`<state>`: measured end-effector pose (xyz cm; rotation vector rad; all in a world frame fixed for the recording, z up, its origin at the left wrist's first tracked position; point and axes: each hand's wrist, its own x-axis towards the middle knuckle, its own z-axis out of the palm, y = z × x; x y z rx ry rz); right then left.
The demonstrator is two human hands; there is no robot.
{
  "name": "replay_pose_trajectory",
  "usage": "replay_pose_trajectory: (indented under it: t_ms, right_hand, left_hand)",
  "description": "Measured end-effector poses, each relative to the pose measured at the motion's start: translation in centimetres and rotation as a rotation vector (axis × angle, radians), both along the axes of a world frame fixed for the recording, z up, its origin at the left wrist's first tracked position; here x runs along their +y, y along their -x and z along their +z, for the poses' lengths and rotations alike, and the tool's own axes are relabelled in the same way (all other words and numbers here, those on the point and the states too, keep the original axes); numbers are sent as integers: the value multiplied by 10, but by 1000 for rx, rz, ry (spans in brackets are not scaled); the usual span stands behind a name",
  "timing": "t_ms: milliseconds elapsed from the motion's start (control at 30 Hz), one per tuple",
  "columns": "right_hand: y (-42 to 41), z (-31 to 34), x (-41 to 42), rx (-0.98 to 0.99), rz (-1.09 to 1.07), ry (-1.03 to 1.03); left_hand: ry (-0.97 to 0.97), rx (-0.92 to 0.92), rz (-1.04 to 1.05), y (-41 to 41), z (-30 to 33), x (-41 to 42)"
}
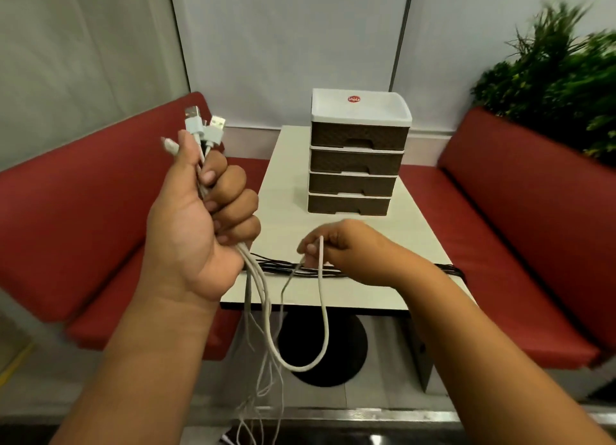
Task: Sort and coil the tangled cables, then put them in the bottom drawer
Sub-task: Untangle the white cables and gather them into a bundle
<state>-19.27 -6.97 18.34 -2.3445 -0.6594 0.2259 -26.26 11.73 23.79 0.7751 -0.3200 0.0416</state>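
The white cables [256, 298] are gripped in the clenched left hand [200, 221], hanging downward before the tabletop [410, 244]; one strand is pinched rightward by the right hand [340, 248].

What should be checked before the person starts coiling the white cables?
1. Left hand grips the white cables near the plugs: ok.
2. Right hand pinches one white strand: ok.
3. White cables free of tangles: not ok, the lower ends hang jumbled.
4. Black cables set apart on the table: ok.
5. Bottom drawer open: not ok, shut.
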Motion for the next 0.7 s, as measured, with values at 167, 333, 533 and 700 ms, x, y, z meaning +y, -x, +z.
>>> replay_pose_trajectory:
  t_ms: [167, 333, 533, 700]
  right_hand:
    - [-11, -43, -13, 164, 25, 564]
    - [13, -38, 7, 114, 109, 146]
    - [69, -52, 55, 447, 259, -720]
    - [69, -75, 53, 590, 222, -935]
  left_hand:
    - [-24, 27, 79, 9, 3, 14]
    - [-37, 57, 111, 7, -10, 10]
    - [-73, 91, 195, -4, -34, -10]
    - [-93, 157, 293, -22, -50, -20]
